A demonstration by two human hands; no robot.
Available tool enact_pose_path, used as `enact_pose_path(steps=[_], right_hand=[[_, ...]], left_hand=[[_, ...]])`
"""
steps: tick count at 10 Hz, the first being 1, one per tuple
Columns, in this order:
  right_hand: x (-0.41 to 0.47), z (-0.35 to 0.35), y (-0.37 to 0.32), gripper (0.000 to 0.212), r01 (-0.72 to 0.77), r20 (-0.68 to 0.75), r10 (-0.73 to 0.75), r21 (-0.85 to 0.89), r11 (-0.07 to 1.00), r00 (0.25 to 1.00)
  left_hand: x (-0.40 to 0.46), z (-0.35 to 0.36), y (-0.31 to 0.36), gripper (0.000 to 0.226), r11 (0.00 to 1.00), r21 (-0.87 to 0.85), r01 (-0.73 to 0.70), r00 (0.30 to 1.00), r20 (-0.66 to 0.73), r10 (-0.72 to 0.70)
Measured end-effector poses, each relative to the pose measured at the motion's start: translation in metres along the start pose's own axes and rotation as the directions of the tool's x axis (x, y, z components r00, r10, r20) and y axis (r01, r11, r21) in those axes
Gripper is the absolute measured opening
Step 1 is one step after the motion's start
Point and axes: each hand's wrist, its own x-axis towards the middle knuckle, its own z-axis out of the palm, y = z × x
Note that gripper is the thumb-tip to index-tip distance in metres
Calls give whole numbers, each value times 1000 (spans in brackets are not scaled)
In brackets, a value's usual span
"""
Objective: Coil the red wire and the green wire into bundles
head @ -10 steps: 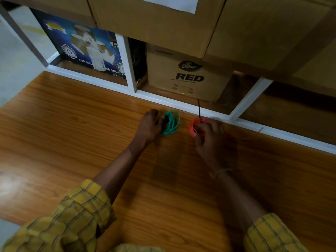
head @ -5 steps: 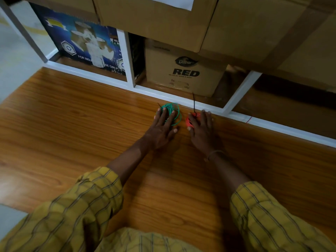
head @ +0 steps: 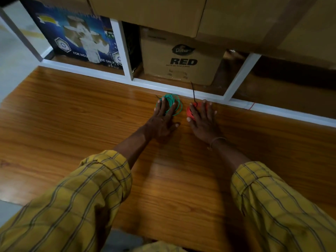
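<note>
The green wire (head: 176, 101) lies coiled in a small bundle on the wooden table (head: 76, 113), near its far edge. My left hand (head: 162, 119) lies flat on the coil with straight fingers, covering its left part. Right of it lies the red wire (head: 189, 110), also coiled. My right hand (head: 203, 118) presses flat on it and hides most of it. A thin dark tie end (head: 193, 90) sticks up from the red coil.
A white shelf frame (head: 160, 86) runs along the table's far edge. Behind it stand a cardboard box marked RED (head: 181, 59) and a blue printed box (head: 78, 39). Large cartons (head: 236, 17) overhang above. A thin red strand (head: 251, 106) lies on the frame at right.
Both hands went from gripping the coils with curled fingers to lying flat on them. The coils now rest side by side on the table.
</note>
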Motion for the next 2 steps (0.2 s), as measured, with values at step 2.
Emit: enact_pose_path(steps=[2], right_hand=[[-1,-14,-4,67,-24,81,22,15,1000,996]], left_hand=[[-4,-11,7,90,997,-77,-11,1000,16,12]])
